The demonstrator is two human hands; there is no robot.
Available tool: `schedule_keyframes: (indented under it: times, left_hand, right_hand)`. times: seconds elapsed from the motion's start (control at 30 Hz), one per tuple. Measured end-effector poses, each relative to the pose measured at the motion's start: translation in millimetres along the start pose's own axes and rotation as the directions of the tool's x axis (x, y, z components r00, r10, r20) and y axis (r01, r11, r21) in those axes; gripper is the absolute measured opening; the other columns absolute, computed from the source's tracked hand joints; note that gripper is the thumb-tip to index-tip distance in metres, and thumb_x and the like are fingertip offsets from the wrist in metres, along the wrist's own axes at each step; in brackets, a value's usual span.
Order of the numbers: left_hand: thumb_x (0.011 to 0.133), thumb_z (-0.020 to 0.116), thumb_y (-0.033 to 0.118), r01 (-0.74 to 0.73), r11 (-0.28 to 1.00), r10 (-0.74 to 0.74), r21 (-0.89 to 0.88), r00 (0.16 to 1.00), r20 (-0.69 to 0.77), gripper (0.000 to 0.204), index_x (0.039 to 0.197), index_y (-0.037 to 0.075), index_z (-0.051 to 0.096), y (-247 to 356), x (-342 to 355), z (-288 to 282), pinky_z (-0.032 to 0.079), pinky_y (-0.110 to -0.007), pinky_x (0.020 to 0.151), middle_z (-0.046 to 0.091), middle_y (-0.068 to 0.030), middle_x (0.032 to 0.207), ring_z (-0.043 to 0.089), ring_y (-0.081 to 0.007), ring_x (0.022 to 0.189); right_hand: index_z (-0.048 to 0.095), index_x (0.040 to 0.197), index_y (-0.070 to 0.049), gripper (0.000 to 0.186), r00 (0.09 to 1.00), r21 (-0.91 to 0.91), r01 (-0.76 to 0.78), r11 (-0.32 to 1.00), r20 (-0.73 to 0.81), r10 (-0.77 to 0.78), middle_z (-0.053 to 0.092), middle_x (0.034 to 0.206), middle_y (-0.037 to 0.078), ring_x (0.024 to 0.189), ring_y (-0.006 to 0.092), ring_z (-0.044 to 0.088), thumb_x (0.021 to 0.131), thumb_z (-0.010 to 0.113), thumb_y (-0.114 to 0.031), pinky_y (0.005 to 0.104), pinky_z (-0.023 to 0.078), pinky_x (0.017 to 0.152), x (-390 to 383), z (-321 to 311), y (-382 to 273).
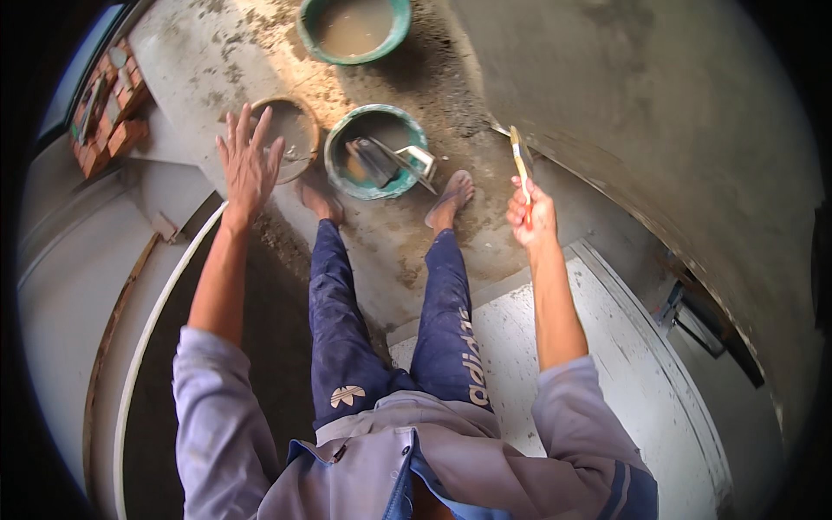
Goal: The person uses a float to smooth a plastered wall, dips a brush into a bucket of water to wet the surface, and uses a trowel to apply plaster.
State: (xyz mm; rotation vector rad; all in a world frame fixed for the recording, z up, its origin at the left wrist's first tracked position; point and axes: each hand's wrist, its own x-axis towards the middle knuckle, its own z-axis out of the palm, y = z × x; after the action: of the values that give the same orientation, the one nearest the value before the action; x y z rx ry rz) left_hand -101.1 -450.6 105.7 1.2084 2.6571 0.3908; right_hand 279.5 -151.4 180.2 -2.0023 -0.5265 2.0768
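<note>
My right hand (534,218) is closed around the red lower handle of a paintbrush (522,154), which points upward beside the grey plastered wall. On the other side, my left hand (246,169) is raised with its fingers spread and nothing in it. It appears over the left edge of a brown-rimmed bowl (310,117) holding greyish stuff. Between my hands a green basin (375,109) stands on the floor near my feet. Inside it are murky water and several tools (374,163), among them one with a white handle; their exact kinds are hard to make out.
Another green basin (403,26) with cloudy water stands farther off. Grey plastered wall (659,113) curves along the right. Orange bricks (128,136) are stacked at far left. A speckled white board (555,347) lies behind my right leg. Dried splatter covers the floor (186,65).
</note>
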Motion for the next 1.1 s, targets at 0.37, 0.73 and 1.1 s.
schedule_keyframes:
  times: [0.37, 0.73, 1.1]
  left_hand:
    - [0.096, 0.062, 0.038, 0.345, 0.933, -0.358, 0.107, 0.921, 0.152, 0.055, 0.142, 0.009, 0.050, -83.9, -68.4, 34.6, 0.025, -0.065, 0.114, 0.046, -0.0145, 0.147, 0.032, -0.0401, 0.145]
    - [0.099, 0.052, 0.045, 0.389, 0.915, -0.361, 0.105, 0.677, 0.642, 0.043, 0.107, 0.008, 0.073, -115.4, -91.2, 90.8, 0.020, -0.068, 0.114, 0.070, -0.0169, 0.113, 0.059, -0.0321, 0.122]
    - [0.084, 0.074, 0.022, 0.093, 0.989, -0.056, 0.114, 0.953, -0.298, 0.054, 0.135, 0.012, 0.058, -202.4, 45.3, 106.0, 0.039, -0.048, 0.107, 0.054, -0.0203, 0.133, 0.053, -0.0392, 0.122]
  right_hand:
    - [0.058, 0.121, -0.004, 0.026, 0.978, -0.573, 0.180, 0.800, 0.192, -0.083, 0.044, 0.060, -0.004, 0.039, 0.0061, 0.038, 0.101, 0.053, -0.020, 0.0227, 0.033, 0.034, -3.4, 79.1, 36.7]
    - [0.063, 0.123, -0.001, 0.040, 0.756, -0.743, 0.648, -0.169, 0.654, 0.024, 0.065, 0.116, 0.029, 0.112, 0.0438, 0.062, 0.090, 0.050, -0.018, 0.0478, 0.048, 0.096, 154.8, 305.9, 131.8]
    - [0.064, 0.129, -0.007, 0.039, 0.947, -0.893, 0.307, 0.327, 0.255, -0.195, 0.072, 0.090, 0.007, 0.066, 0.0156, 0.065, 0.094, 0.057, -0.022, 0.0320, 0.052, 0.050, 309.1, 321.3, 77.1]
